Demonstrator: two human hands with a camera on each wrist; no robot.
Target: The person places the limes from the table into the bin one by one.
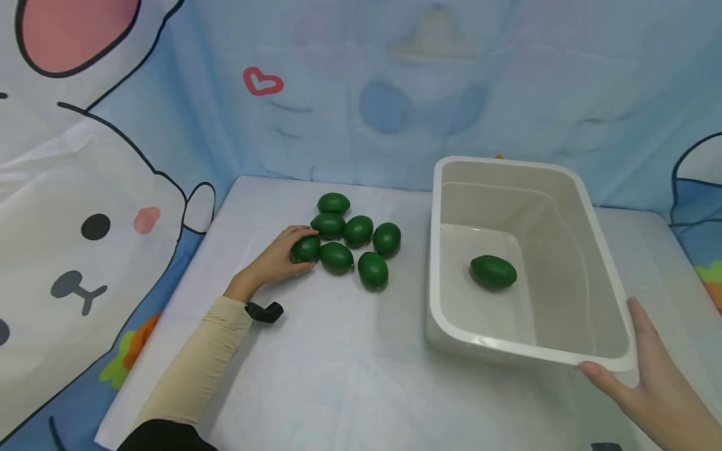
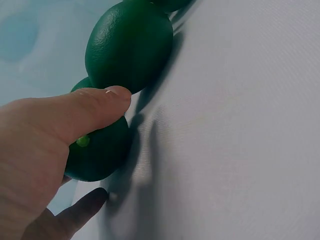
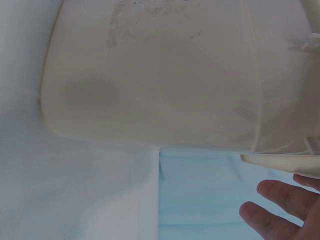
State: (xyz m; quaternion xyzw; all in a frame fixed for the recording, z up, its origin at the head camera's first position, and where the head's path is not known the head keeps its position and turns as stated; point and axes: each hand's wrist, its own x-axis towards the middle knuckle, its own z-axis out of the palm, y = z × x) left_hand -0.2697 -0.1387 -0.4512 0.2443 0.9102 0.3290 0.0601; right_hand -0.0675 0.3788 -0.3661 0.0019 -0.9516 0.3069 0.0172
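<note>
Several dark green limes lie grouped on the white table. My left hand (image 1: 280, 255) grips the leftmost lime (image 1: 306, 249), fingers over its far side and thumb at its near side. In the left wrist view the thumb (image 2: 107, 105) lies across this lime (image 2: 100, 155), with another lime (image 2: 129, 47) just beyond. A white plastic tub (image 1: 459, 335) stands to the right, with one lime (image 1: 493, 272) on its floor. At the tub's near right corner, my right hand (image 1: 648, 379) touches the rim with thumb and fingers extended. Its fingertips (image 3: 274, 192) show spread in the right wrist view.
The white table (image 1: 316, 369) carries the limes and the tub. A blue cartoon-printed cloth (image 1: 338, 125) hangs behind the table and down its left side. A black band (image 1: 264, 312) sits on the left wrist.
</note>
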